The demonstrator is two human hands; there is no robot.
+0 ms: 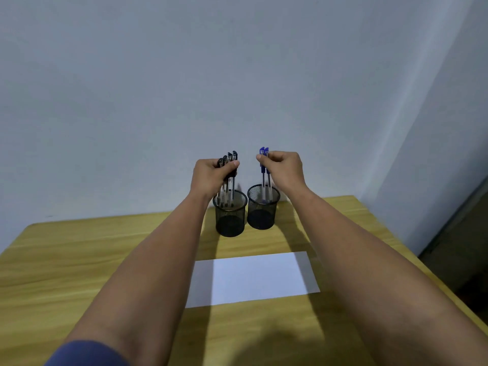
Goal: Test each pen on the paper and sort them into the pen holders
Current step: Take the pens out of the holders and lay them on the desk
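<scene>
Two black mesh pen holders stand side by side at the far edge of the wooden table. My left hand is shut on a bunch of several black-capped pens whose tips reach down into the left holder. My right hand pinches two blue-capped pens near their caps, with their lower ends inside the right holder. A blank white sheet of paper lies flat in front of the holders, between my forearms.
The wooden table ends against a pale wall behind the holders. Its right edge drops off to a dark floor. A blue sleeve shows at the bottom left.
</scene>
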